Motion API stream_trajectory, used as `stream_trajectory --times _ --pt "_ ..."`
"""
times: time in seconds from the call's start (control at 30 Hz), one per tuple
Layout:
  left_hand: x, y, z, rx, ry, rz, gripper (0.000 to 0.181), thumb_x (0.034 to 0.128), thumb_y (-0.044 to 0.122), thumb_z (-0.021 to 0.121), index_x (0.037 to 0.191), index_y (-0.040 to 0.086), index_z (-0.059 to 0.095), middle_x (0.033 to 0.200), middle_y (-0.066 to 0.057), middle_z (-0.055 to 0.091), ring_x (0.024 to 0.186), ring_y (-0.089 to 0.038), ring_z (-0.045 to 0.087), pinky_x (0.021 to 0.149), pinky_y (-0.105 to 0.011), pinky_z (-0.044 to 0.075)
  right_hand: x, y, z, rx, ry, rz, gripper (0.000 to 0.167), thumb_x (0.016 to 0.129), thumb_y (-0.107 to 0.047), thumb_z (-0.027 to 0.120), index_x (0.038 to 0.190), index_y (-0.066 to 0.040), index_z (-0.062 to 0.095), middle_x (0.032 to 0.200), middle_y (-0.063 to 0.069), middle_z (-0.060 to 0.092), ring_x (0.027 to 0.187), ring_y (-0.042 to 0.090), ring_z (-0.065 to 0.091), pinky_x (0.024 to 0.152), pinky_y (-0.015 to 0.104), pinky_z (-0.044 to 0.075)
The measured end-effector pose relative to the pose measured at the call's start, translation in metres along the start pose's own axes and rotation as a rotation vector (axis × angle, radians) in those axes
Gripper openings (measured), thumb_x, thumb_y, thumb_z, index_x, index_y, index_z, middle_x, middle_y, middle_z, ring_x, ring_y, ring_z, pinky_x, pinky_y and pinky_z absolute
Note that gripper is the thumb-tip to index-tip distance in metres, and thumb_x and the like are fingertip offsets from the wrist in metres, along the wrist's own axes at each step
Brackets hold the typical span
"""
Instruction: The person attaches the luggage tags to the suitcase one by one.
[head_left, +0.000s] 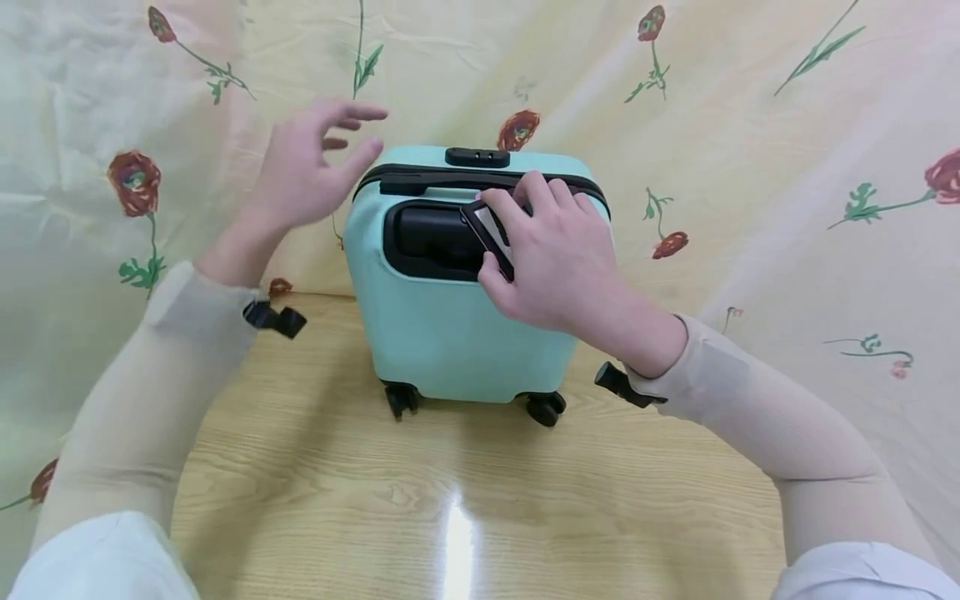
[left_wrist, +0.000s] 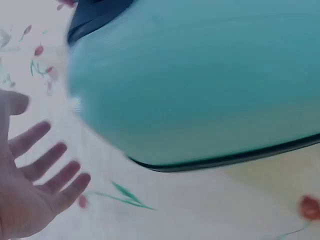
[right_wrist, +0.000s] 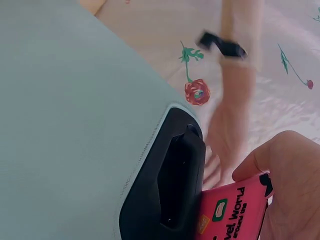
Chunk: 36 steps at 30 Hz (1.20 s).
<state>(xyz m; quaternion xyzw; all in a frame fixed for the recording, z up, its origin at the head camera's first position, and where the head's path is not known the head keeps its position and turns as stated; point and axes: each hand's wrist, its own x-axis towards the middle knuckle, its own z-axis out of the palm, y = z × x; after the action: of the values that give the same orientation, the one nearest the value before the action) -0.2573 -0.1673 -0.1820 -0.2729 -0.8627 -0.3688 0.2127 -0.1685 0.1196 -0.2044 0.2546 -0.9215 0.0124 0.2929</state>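
Observation:
A mint-green suitcase [head_left: 465, 337] stands upright on its black wheels. My right hand [head_left: 558, 254] is at its upper right, pinching a luggage tag [head_left: 498, 232] between thumb and fingers over the black recessed panel [head_left: 431, 233]. The right wrist view shows the tag's pink printed face [right_wrist: 230, 212], lettered partly "World" and "around the". Whether a strap joins it to the suitcase is hidden. My left hand [head_left: 311, 167] hovers apart from the suitcase's upper left corner, fingers spread and holding nothing, as the left wrist view also shows [left_wrist: 35, 185].
A black handle bar [head_left: 420, 181] runs along the suitcase's upper edge, with a combination lock [head_left: 477, 157] behind it. Beneath lies a wood-grain surface [head_left: 330, 500]. Flower-printed cloth [head_left: 750, 167] hangs behind and along both sides.

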Motion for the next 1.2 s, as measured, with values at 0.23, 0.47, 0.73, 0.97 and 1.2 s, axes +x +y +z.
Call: stream_trajectory --times 0.23,0.47,0.73,0.97,1.2 --pt "0.066 0.039 0.0 0.331 -0.486 0.106 0.035 0.1108 0.03 0.054 0.139 0.015 0.069 0.135 -0.015 0.072 0.119 -0.032 0.069 0.108 -0.052 0.055 0.0 0.001 0.001 -0.013 0.007 -0.01 0.055 0.095 -0.042 0.053 0.143 -0.016 0.061 0.12 0.016 0.06 0.099 0.036 0.057 0.08 0.05 0.051" --pt "0.101 0.046 0.038 0.375 -0.678 0.199 0.033 0.1089 0.017 0.054 0.134 0.02 0.075 0.104 -0.012 0.069 0.093 -0.026 0.058 0.088 -0.037 0.048 -0.003 0.004 0.002 -0.029 0.0 -0.01 0.058 0.094 -0.043 0.055 0.145 -0.014 0.059 0.12 0.017 0.06 0.101 0.037 0.057 0.082 0.051 0.05" --pt "0.118 0.039 0.044 0.301 -0.8 0.135 0.027 0.1097 0.025 0.06 0.127 0.018 0.079 0.092 -0.005 0.066 0.08 -0.019 0.056 0.079 -0.029 0.048 -0.003 0.002 0.007 -0.008 0.046 -0.04 0.061 0.094 -0.042 0.056 0.147 -0.013 0.059 0.119 0.017 0.059 0.1 0.037 0.055 0.079 0.049 0.05" --pt "0.125 0.048 0.042 0.418 -0.908 0.106 0.026 0.112 0.03 0.054 0.118 0.01 0.071 0.113 -0.01 0.063 0.096 -0.022 0.056 0.089 -0.034 0.046 -0.005 0.005 0.012 0.045 0.085 -0.054 0.06 0.096 -0.044 0.057 0.147 -0.014 0.058 0.118 0.018 0.059 0.1 0.038 0.053 0.08 0.05 0.048" --pt "0.125 0.059 0.043 0.464 -0.948 0.054 0.027 0.1141 0.024 0.047 0.129 0.006 0.061 0.12 -0.014 0.064 0.101 -0.024 0.061 0.099 -0.035 0.051 0.002 0.024 0.006 0.305 0.118 -0.154 0.038 0.096 -0.029 0.063 0.125 -0.008 0.071 0.105 0.016 0.064 0.091 0.034 0.056 0.079 0.05 0.047"
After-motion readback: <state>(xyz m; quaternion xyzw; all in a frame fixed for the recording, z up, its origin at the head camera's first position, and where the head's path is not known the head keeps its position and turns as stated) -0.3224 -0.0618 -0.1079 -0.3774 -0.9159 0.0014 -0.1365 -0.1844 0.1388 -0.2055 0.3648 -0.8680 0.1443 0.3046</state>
